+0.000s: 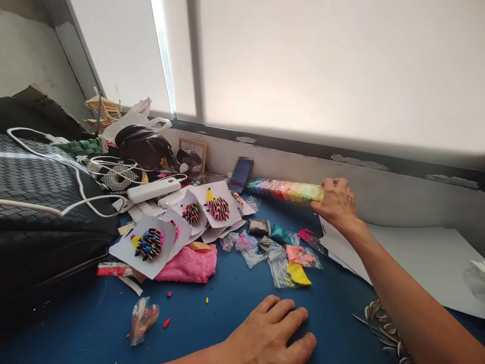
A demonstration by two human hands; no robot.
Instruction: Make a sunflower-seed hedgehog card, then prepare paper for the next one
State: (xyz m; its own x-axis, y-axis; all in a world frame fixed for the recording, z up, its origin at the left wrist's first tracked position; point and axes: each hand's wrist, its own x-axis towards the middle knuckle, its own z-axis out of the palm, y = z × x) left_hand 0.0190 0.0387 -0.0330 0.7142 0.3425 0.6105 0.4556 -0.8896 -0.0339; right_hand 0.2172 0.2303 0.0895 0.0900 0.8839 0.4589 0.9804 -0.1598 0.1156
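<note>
My right hand (335,203) grips the near right end of a long clear pack of rainbow-coloured modelling clay (282,190), which lies by the wall. Flat on the blue table, fingers apart, rests my left hand (275,328). In front of it are several small clay bags, among them a yellow one (298,274), a coral one (302,256), a teal one (282,234) and a dark one (259,227). White paper cards carry hedgehog-like figures of seeds and coloured clay, such as one with a yellow snout (217,208) and one with blue dots (150,244).
Sunflower seeds (387,328) lie under my right forearm. White paper sheets (409,253) are stacked at the right. A pink towel (189,264), black woven bag (49,202), power strip (154,190) and cables crowd the left. A small clear bag (144,319) lies nearer, beside clay bits.
</note>
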